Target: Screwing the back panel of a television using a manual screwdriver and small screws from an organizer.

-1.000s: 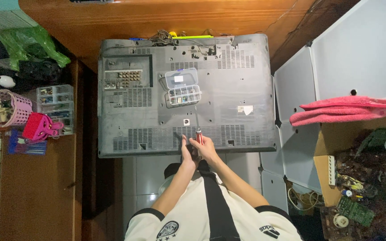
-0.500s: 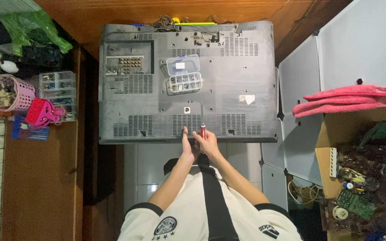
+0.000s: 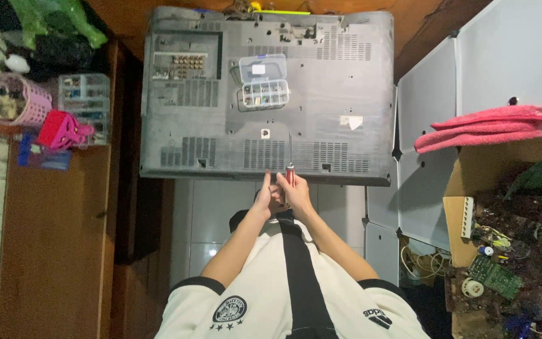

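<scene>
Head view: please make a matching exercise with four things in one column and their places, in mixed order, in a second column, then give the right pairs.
Things:
1. clear parts box
2. red-handled screwdriver
3. folded pink cloth
4. green circuit board

Places:
A. on top of the white cabinet at the right
B. in the hands, at the near edge of the grey back panel
C. on the cluttered surface at the lower right
D. lying open on the upper middle of the grey back panel

Pairs: 1-D, 2-B, 3-A, 4-C
</scene>
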